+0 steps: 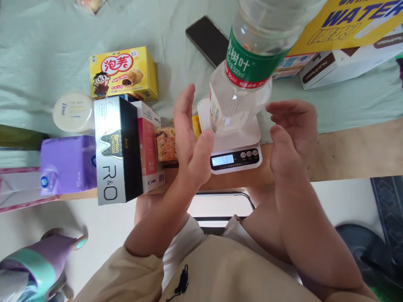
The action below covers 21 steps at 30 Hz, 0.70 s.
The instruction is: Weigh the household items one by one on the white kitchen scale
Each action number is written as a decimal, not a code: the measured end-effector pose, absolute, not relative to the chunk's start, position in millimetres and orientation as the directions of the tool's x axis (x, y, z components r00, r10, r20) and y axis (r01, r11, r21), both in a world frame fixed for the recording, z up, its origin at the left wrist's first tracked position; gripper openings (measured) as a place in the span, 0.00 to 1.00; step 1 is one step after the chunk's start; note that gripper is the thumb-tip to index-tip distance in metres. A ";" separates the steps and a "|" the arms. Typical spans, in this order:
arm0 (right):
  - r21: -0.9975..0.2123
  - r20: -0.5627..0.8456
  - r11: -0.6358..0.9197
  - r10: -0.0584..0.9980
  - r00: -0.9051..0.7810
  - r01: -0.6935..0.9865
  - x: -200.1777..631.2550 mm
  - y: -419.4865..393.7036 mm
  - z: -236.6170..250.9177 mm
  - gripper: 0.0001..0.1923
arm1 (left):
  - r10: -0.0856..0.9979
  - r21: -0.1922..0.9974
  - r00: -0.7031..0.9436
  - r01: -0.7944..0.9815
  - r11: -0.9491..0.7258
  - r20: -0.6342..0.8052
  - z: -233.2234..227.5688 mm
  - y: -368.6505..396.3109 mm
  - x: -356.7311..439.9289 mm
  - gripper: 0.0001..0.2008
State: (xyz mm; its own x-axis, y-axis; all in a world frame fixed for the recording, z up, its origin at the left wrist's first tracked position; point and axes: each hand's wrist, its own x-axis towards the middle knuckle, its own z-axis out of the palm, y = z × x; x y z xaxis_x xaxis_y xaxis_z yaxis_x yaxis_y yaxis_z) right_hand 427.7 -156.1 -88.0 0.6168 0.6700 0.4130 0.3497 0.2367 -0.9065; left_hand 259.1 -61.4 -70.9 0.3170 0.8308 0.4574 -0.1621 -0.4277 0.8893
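— Clear plastic, that water bottle [248,67], with a green label band; it stands upright on the white kitchen scale [233,144] at the near edge of the wooden table [352,151]. The scale's display is lit, though I won't vouch for the digits.

— And the hands?

— Both are empty. The left hand [190,138] is held edge-on just beside the bottle's lower left, fingers straight and together, thumb tip close to the base; I can't tell whether it touches. The right hand [291,134] hovers on the other side, fingers loosely curled and spread, a clear gap to the bottle.

— How would it handle?

— My guess: it looks full, so fairly heavy for its size and stable on its base, but tall, so a knock high up could tip it off the small platform. The thin wall will dent under a hard squeeze, and smooth plastic can slip. I'd take it around the body at or just under the label, where the ribbing gives some purchase.

— What's beside it?

— To the left, a packet of snacks [166,144], a red-and-white box [147,147], a black-and-silver R&O bamboo charcoal box [118,151], a purple tissue pack [67,163], a Dove jar [74,112] and a yellow cream-puff box [123,73]. Behind lies a dark phone [206,38] on the pale green cloth [47,50]; to the right, a yellow carton [352,21].
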 end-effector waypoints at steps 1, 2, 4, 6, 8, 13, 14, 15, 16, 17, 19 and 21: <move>-0.910 0.406 0.235 0.669 0.623 0.341 427.2 -155.7 -87.8 0.19 | 0.831 0.890 0.318 -0.161 -0.426 0.456 -71.5 -61.0 258.4 0.26; -0.913 0.399 0.228 0.668 0.628 0.337 426.6 -155.3 -87.5 0.19 | 0.831 0.890 0.319 -0.170 -0.423 0.456 -72.6 -60.4 257.8 0.26; -0.915 0.393 0.217 0.666 0.634 0.339 425.4 -154.5 -87.0 0.19 | 0.826 0.889 0.329 -0.200 -0.413 0.458 -76.0 -58.4 257.1 0.26; -0.909 0.404 0.218 0.665 0.628 0.354 424.4 -154.2 -86.9 0.18 | 0.814 0.889 0.359 -0.204 -0.409 0.457 -81.2 -55.3 257.6 0.27; -0.903 0.417 0.224 0.667 0.618 0.367 423.8 -154.2 -87.3 0.18 | 0.796 0.886 0.389 -0.188 -0.424 0.463 -86.4 -52.0 259.4 0.32; -0.902 0.413 0.214 0.682 0.604 0.376 422.5 -153.6 -89.5 0.19 | 0.774 0.907 0.484 -0.117 -0.404 0.408 -90.0 -47.3 263.3 0.38; -0.899 0.418 0.218 0.680 0.602 0.379 422.5 -153.3 -89.8 0.19 | 0.767 0.906 0.498 -0.105 -0.409 0.404 -89.5 -46.7 263.2 0.39; -0.897 0.423 0.222 0.678 0.601 0.381 422.5 -153.1 -90.0 0.19 | 0.759 0.901 0.505 -0.100 -0.423 0.412 -88.9 -45.9 262.8 0.40; -0.896 0.427 0.225 0.676 0.600 0.384 422.7 -152.8 -90.1 0.19 | 0.750 0.892 0.505 -0.100 -0.441 0.427 -88.5 -45.0 262.2 0.41; -0.894 0.430 0.228 0.676 0.598 0.386 422.9 -152.7 -90.1 0.19 | 0.744 0.885 0.505 -0.099 -0.455 0.438 -88.2 -43.9 261.7 0.43; -0.893 0.430 0.224 0.680 0.593 0.390 423.5 -152.6 -89.9 0.19 | 0.734 0.882 0.515 -0.097 -0.462 0.442 -87.6 -41.4 261.3 0.43; -0.895 0.424 0.221 0.686 0.591 0.386 423.9 -152.7 -89.5 0.19 | 0.730 0.885 0.526 -0.106 -0.453 0.437 -87.1 -39.1 262.1 0.42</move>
State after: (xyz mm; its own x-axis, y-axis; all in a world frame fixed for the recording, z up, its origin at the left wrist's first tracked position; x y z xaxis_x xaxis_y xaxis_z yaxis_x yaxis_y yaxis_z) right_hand 423.9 -152.7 -89.5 0.5907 0.6863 0.4243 0.3863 0.2211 -0.8955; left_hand 262.1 -39.1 -87.1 0.5264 0.7296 0.4366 -0.1056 -0.4534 0.8850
